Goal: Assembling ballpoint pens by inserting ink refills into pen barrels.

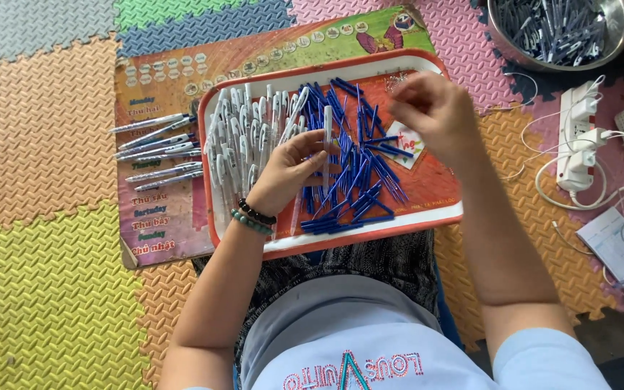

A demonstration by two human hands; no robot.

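Two hands work over a red tray (442, 217): left hand (287, 170) pinches an upright white pen barrel (328, 126) at centre; right hand (431, 108), two o'clock, fingertips closed, contents unclear. Blue refills (359, 166) lie between.

Blue refills (355, 162) and white pen barrels (243, 141) on a red, white-rimmed tray (370, 235)

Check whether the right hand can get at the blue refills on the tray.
Probably yes: the right hand hovers just over the tray, the blue refills lie loose and uncovered right beside it, and nothing stands between them.
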